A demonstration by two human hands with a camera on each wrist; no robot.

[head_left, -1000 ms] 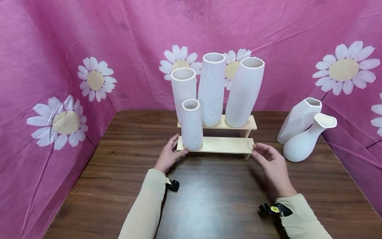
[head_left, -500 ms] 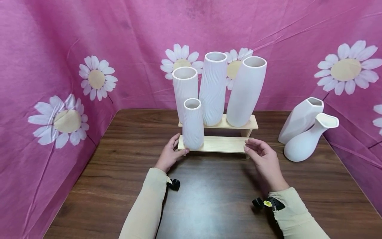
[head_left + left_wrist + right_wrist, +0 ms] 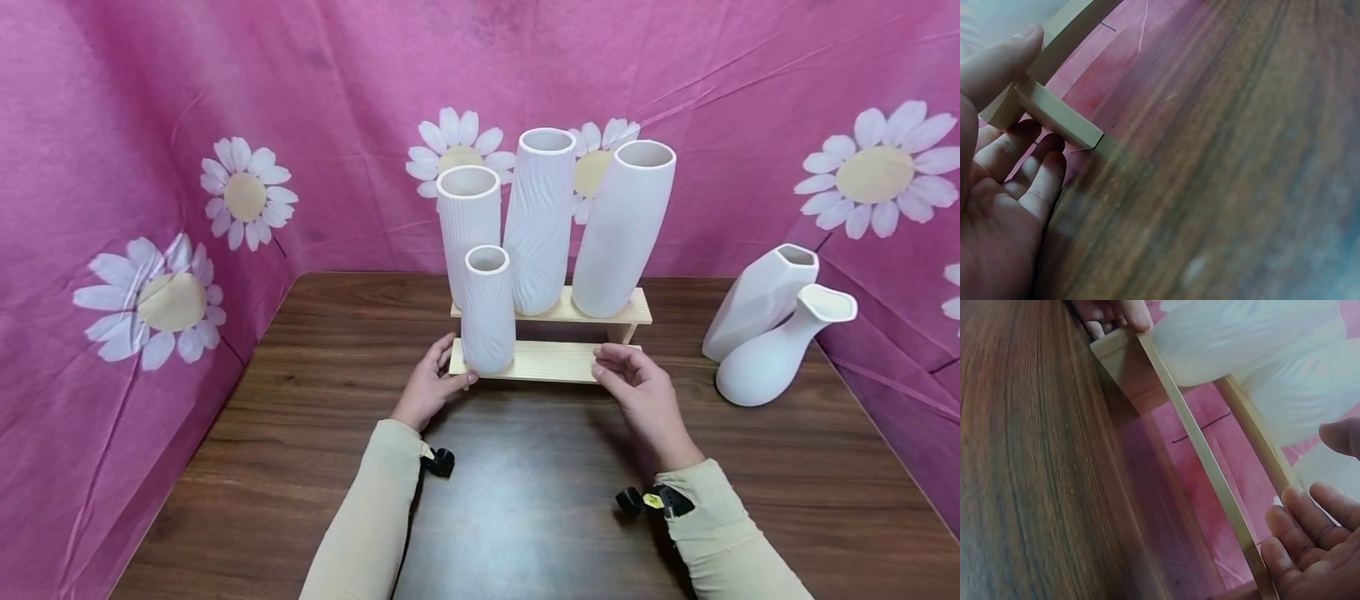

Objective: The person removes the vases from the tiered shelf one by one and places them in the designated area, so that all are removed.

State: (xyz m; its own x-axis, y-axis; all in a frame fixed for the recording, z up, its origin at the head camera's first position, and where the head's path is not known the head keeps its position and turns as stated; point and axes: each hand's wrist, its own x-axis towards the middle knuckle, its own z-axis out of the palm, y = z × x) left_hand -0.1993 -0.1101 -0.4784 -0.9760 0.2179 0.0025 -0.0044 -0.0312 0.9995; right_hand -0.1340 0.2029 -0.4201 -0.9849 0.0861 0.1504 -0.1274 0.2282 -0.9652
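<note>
My left hand (image 3: 429,389) grips the left end of a two-tier wooden stand's lower shelf (image 3: 558,361), thumb at its front edge. In the left wrist view, the thumb lies against the board, and the fingers sit beside the stand's leg (image 3: 1060,115). A small white vase (image 3: 489,321) stands upright on that shelf, near its left end. Over the shelf's right part hovers my right hand (image 3: 641,396), its fingers loosely bent and holding nothing. In the right wrist view, the right fingers (image 3: 1300,540) are parted from the thumb; contact with the shelf is unclear.
On the upper tier (image 3: 630,310) stand a ribbed vase (image 3: 468,217), a wavy vase (image 3: 542,225) and a smooth vase (image 3: 624,229). To the right, a faceted vase (image 3: 757,300) and a round-bellied vase (image 3: 772,362) sit on the table (image 3: 322,467). Pink cloth (image 3: 337,100) hangs behind.
My right hand has moved left from the shelf's right end to over the board. The left hand keeps its grip, and the stand and vases look unmoved apart from a slight view shift.
</note>
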